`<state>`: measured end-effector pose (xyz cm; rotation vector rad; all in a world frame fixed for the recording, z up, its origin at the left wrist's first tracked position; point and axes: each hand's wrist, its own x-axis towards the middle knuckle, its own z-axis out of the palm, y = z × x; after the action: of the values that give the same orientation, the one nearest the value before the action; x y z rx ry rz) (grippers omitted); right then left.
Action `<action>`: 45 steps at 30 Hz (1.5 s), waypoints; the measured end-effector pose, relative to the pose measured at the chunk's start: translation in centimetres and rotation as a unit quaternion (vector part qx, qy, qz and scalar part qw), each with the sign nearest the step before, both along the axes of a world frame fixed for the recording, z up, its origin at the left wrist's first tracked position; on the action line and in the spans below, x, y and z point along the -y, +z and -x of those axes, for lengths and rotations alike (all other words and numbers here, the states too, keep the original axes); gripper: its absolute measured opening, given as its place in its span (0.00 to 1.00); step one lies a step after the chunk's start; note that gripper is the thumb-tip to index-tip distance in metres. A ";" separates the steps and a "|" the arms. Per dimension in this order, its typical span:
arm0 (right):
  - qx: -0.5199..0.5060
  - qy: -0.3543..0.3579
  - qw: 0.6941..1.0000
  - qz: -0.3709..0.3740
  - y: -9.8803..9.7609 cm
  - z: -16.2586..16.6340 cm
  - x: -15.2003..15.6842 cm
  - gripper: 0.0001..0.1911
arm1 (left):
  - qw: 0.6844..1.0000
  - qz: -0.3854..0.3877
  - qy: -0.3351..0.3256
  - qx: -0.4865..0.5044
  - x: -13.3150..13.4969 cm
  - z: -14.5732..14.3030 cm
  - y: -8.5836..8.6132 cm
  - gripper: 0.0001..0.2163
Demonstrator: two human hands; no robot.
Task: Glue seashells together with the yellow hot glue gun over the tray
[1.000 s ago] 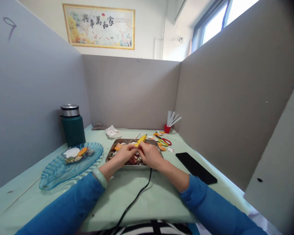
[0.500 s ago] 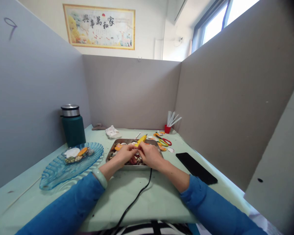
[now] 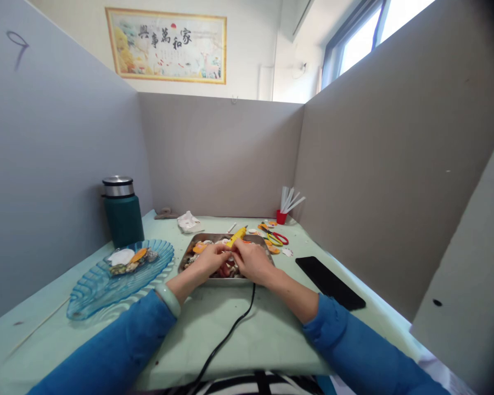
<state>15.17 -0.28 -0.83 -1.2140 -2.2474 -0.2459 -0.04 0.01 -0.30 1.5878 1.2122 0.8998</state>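
Observation:
My left hand [image 3: 211, 259] and my right hand [image 3: 251, 260] meet fingertip to fingertip over a metal tray [image 3: 188, 254] of shells and small pieces. Both hands are closed in a pinch on a small piece between them that is too small to name. A yellow glue gun [image 3: 236, 236] lies just behind my fingers, pointing away to the right. Its black cable [image 3: 226, 336] runs under my right wrist toward me.
A blue glass dish [image 3: 90, 285] with a few shells sits at the left, a green flask [image 3: 122, 211] behind it. A black phone [image 3: 329, 282] lies at the right. Scissors [image 3: 276, 237], a red cup of white sticks [image 3: 281, 215] and crumpled paper [image 3: 189, 221] are at the back.

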 end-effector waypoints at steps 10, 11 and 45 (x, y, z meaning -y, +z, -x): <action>0.012 -0.007 1.000 0.009 0.2 0.1 0.1 0.09 | 0.999 -0.018 -0.006 -0.045 -0.3 0.0 -0.2 0.08; 0.014 -0.008 1.000 0.012 0.2 0.1 0.2 0.09 | 0.999 -0.015 -0.005 -0.045 -0.3 0.0 -0.2 0.08; 0.025 -0.012 0.999 0.023 0.3 0.0 0.3 0.08 | 0.997 -0.029 -0.019 -0.072 -0.7 0.2 -0.7 0.11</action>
<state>15.15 -0.56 -0.54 -1.2726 -2.2939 -0.2368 -0.21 0.66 -0.99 1.7426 1.2609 0.8134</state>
